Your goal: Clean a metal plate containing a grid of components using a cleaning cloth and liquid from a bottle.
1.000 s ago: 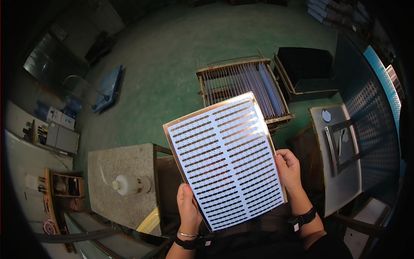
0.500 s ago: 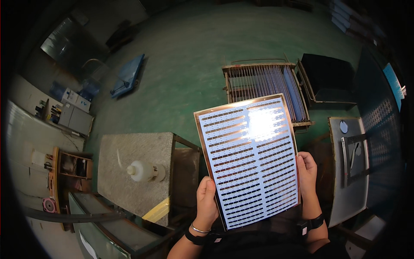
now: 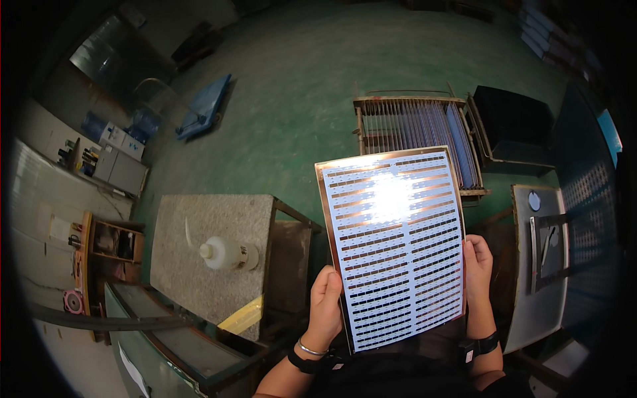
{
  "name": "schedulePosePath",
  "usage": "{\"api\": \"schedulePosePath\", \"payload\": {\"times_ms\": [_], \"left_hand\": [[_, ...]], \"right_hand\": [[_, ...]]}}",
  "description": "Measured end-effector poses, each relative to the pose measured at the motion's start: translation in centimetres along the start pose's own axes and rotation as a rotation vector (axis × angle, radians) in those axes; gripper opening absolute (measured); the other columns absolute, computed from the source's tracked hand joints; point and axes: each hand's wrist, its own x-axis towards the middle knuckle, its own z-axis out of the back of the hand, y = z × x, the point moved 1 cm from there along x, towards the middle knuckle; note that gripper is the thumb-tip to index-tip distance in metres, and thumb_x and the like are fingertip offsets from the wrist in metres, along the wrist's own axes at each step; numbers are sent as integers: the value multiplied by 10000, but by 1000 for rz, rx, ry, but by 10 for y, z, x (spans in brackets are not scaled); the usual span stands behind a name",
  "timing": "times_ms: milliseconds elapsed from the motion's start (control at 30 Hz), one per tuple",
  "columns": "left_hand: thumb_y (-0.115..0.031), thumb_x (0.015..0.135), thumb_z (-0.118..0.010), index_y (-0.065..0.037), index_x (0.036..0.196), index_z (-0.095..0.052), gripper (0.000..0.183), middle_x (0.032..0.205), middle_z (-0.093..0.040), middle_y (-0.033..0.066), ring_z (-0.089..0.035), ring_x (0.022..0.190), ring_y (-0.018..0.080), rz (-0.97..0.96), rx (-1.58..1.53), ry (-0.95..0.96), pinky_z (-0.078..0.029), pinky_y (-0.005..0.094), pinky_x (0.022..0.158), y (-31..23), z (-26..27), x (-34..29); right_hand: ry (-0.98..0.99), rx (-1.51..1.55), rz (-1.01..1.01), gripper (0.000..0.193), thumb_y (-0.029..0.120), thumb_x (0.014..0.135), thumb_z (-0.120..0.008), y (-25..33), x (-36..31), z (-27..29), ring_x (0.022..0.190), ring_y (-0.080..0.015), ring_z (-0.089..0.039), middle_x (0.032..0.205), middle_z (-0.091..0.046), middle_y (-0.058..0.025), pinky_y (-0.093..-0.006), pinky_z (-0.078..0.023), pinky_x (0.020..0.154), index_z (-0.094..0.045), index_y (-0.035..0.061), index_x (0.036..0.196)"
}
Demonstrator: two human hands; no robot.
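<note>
A large rectangular circuit board panel point(image 3: 409, 265), white with rows of small dark rectangles and coppery edges, is held up in front of me. My left hand point(image 3: 326, 302) grips its left edge, thumb towards the front. On the opposite edge, my right hand point(image 3: 478, 265) closes around the side at about the same height. A bright glare covers part of the panel's upper half. Beyond its top edge stands a slotted rack point(image 3: 411, 126) with several thin panels upright in it, partly hidden by the board.
On the left, a grey-topped table point(image 3: 206, 278) carries a white squeeze bottle point(image 3: 229, 255) and yellow tape on its corner. A blue flatbed trolley point(image 3: 204, 109) stands farther off. Right of the rack is a black bin point(image 3: 511, 126); nearer, a light worktop point(image 3: 541, 298) holds a dark frame point(image 3: 549, 252).
The surroundings have shifted slightly rightward in view, the panel and hands with them. The glare has slid left across the panel. Both hands keep their hold.
</note>
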Motion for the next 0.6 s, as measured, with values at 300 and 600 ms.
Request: {"api": "schedulePosePath", "payload": {"times_ms": [300, 600], "left_hand": [[-331, 1003, -387, -82, 903, -482, 284, 869, -580, 9, -561, 775, 63, 63, -35, -13, -482, 225, 718, -10, -3, 11], [-321, 1017, -357, -86, 892, -493, 299, 811, -541, -30, -483, 734, 9, 72, -13, -81, -424, 179, 683, -15, -9, 18]], "right_hand": [[64, -32, 2, 214, 169, 970, -489, 0, 9, 0, 761, -55, -563, 887, -623, -31, -204, -467, 683, -569, -15, 1044], [128, 77, -34, 212, 149, 978, -466, -9, 16, 0, 772, -57, -579, 907, -625, -39, -195, -478, 678, -553, -16, 1079]]}}
